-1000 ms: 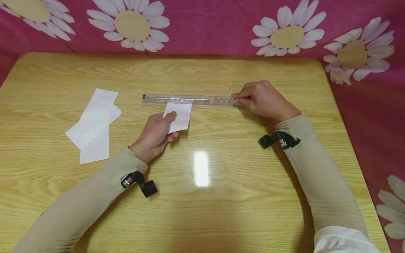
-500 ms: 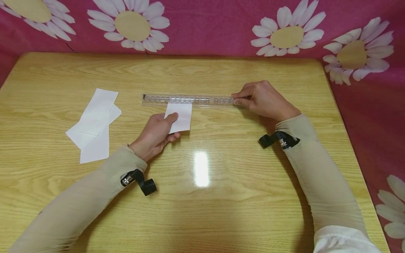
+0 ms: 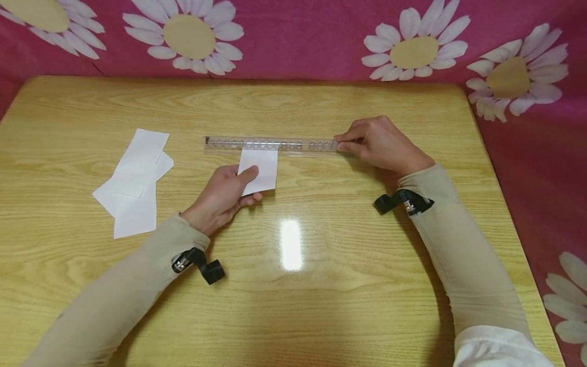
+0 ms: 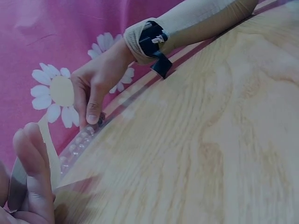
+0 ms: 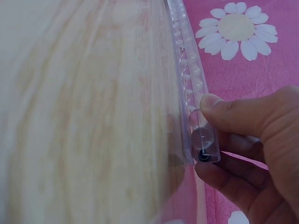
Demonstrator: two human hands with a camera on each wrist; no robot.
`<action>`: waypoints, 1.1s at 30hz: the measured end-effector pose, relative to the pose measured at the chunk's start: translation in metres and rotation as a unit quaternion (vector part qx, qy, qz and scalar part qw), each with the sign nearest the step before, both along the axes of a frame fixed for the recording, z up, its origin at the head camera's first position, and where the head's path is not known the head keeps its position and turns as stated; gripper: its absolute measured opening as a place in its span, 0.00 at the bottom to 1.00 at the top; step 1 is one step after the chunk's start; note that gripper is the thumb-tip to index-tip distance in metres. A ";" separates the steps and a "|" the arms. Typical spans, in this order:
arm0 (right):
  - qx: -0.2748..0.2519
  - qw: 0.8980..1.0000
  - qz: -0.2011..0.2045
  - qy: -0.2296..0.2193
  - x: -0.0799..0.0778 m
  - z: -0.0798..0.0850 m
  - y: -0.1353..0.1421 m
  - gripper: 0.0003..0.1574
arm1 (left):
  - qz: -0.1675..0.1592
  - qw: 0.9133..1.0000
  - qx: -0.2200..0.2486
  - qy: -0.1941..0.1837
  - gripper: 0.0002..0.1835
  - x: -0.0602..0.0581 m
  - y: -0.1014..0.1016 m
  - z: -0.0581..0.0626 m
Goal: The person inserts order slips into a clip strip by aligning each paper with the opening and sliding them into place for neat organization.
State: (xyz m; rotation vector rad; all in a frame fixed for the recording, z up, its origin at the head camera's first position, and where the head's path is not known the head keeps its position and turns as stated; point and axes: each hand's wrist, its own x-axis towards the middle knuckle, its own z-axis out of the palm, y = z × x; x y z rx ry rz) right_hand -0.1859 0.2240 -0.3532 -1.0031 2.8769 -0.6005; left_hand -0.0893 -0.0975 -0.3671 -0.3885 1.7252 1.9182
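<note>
A long clear plastic channel (image 3: 295,146), with clear round balls in a row inside it, lies across the table toward the back. My right hand (image 3: 382,145) pinches its right end between thumb and fingers. The right wrist view shows a dark plug (image 5: 203,155) at that end, just below the thumb. My left hand (image 3: 222,193) holds a white paper card (image 3: 265,171), thumb on top and fingers beneath. The card's far edge meets the near side of the channel, left of its middle. In the left wrist view, my left fingers (image 4: 32,163) hide part of the card.
Several white paper pieces (image 3: 137,173) lie overlapping at the left of the wooden table (image 3: 321,306). A pink cloth (image 3: 302,41) with large daisies hangs behind the table and along its right side. Black straps (image 3: 208,267) dangle from both sleeves.
My left hand and the card have shifted very slightly right, and the card sits a little straighter against the channel. My right hand keeps its grip on the channel's end.
</note>
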 end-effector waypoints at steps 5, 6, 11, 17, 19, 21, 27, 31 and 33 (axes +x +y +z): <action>-0.002 1.000 -0.001 0.003 -0.001 -0.001 0.000 0.13 | -0.005 1.000 0.012 0.011 0.18 -0.001 -0.002 -0.002; -0.001 1.000 -0.002 0.004 -0.001 -0.001 0.000 0.13 | -0.006 1.000 0.013 0.013 0.18 -0.001 -0.002 -0.002; -0.004 1.000 -0.003 0.004 0.000 -0.001 0.000 0.13 | -0.005 1.000 0.025 0.016 0.18 0.000 -0.004 -0.003; -0.002 1.000 -0.002 0.006 0.001 -0.001 0.000 0.14 | 0.001 0.999 0.030 0.018 0.17 0.001 -0.004 -0.004; -0.001 1.000 -0.003 0.007 0.001 -0.001 0.000 0.14 | 0.002 0.999 0.028 0.021 0.17 0.001 -0.003 -0.005; 0.001 1.000 -0.004 0.007 0.001 0.000 0.000 0.13 | 0.005 0.999 0.026 0.023 0.17 0.001 -0.004 -0.005; 0.003 1.000 -0.001 0.009 0.001 0.000 -0.001 0.13 | 0.014 1.000 0.024 0.015 0.17 0.002 -0.005 -0.006; 0.000 1.000 0.001 0.015 0.001 -0.002 0.000 0.13 | 0.019 0.999 0.030 0.014 0.18 0.003 -0.006 -0.006; -0.001 1.000 0.002 0.017 0.001 -0.002 0.000 0.13 | 0.022 0.999 0.034 0.016 0.18 0.002 -0.006 -0.006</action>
